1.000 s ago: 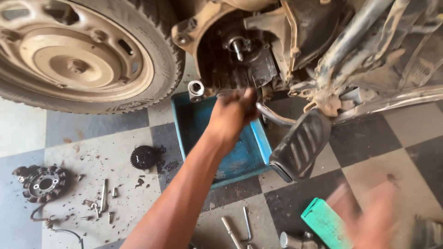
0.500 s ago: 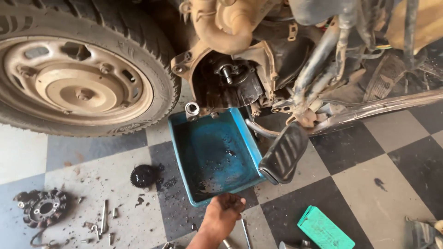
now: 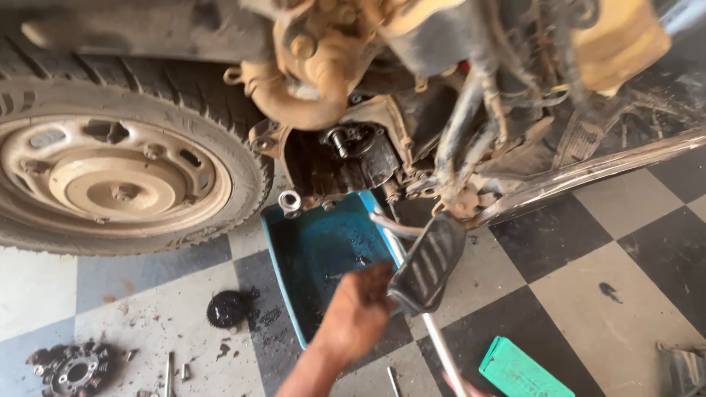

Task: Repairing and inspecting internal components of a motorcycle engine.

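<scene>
While the blue tray [image 3: 316, 250] lies on the checkered floor [image 3: 610, 250] under the open engine case [image 3: 346, 158], its near rim runs beneath the left hand [image 3: 357, 316]. That greasy hand hovers over the tray's lower corner, just beside the ribbed black pedal [image 3: 428, 263]; its fingers [image 3: 371, 283] curl loosely, and I cannot tell whether they grip anything. A metal rod [image 3: 441, 345] slants past it. Open tiles spread rightward; the tyre [image 3: 118, 169] hems the left. The right hand barely shows at the bottom edge.
</scene>
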